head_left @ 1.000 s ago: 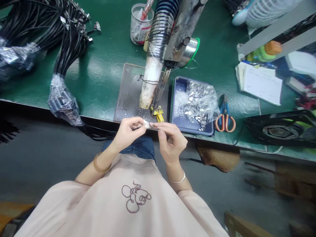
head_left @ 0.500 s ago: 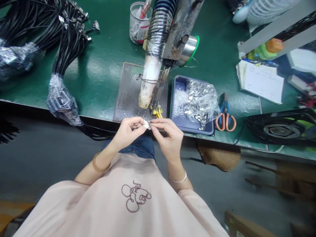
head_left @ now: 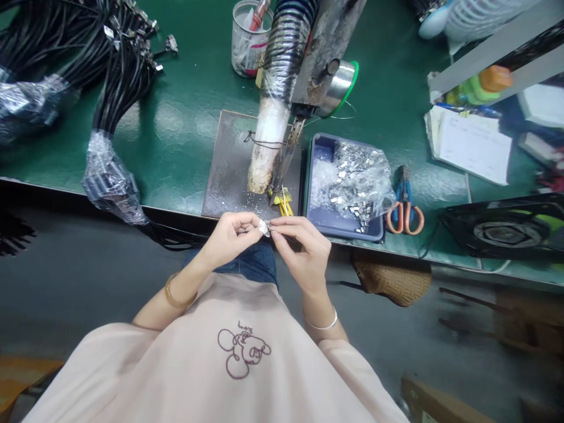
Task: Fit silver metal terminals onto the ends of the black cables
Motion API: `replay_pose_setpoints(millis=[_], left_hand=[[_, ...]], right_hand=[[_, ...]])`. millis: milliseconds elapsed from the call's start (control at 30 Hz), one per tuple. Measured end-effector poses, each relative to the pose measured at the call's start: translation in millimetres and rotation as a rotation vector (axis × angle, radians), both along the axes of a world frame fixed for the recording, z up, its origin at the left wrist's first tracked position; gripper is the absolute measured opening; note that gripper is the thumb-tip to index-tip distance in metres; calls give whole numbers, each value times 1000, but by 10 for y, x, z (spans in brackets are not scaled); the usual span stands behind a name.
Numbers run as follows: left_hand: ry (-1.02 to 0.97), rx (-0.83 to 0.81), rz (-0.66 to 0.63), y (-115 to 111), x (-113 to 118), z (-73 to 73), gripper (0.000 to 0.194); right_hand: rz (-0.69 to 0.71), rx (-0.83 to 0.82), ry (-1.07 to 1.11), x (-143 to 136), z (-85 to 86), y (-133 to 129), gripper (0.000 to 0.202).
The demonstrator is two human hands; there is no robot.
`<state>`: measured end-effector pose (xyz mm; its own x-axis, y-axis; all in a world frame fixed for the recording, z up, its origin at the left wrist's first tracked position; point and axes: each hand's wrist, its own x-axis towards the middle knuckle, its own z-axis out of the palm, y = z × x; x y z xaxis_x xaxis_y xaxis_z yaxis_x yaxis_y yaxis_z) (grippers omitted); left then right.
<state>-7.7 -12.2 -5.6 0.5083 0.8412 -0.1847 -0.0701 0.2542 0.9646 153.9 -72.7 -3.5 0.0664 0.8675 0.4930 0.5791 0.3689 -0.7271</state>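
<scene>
In front of the bench edge, my left hand (head_left: 232, 239) is closed in a pinch on a small white piece (head_left: 263, 227), whose exact kind I cannot make out. My right hand (head_left: 305, 251) meets it from the other side, thumb and forefinger pinched around something tiny and metallic-looking, mostly hidden by the fingertips. Just beyond the fingers, a yellow holder (head_left: 282, 202) sits under a slanted metal tip assembly (head_left: 288, 154). Beside that, a white-wrapped extraction hose (head_left: 268, 138) points down over a dark mat (head_left: 227, 164) sprinkled with pale specks.
Right of the mat, a blue tray (head_left: 324, 226) holds a bag of small metal parts (head_left: 359, 182). Orange-handled pliers (head_left: 404, 208) and a black fan (head_left: 502, 229) lie further right. Bundled black cables (head_left: 118, 100) cover the left. A solder spool (head_left: 341, 88) hangs behind.
Both hands have shifted very slightly toward my body, the right one also a little to the right. They still meet at the white piece.
</scene>
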Motion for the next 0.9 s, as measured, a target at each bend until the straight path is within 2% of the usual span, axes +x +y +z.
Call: replay_pose_setpoints(millis=[100, 233, 333, 533, 700, 900], left_hand=[[9, -33, 7, -48, -6, -28, 19], [-22, -69, 24, -68, -15, -45, 20], [-34, -54, 30, -51, -13, -34, 21], [-14, 27, 72, -11, -4, -34, 17], [14, 47, 36, 14, -19, -41, 15], [-22, 25, 43, 59, 2, 22, 14]], right_hand=[[-15, 15, -7, 19, -39, -46, 16], [-18, 101, 142, 20, -152, -99, 22], [-3, 131, 155, -19, -192, -105, 24], [-74, 89, 150, -76, -108, -43, 16], [-77, -10, 201, -51, -56, -31, 12], [-126, 54, 188, -30, -105, -16, 8]])
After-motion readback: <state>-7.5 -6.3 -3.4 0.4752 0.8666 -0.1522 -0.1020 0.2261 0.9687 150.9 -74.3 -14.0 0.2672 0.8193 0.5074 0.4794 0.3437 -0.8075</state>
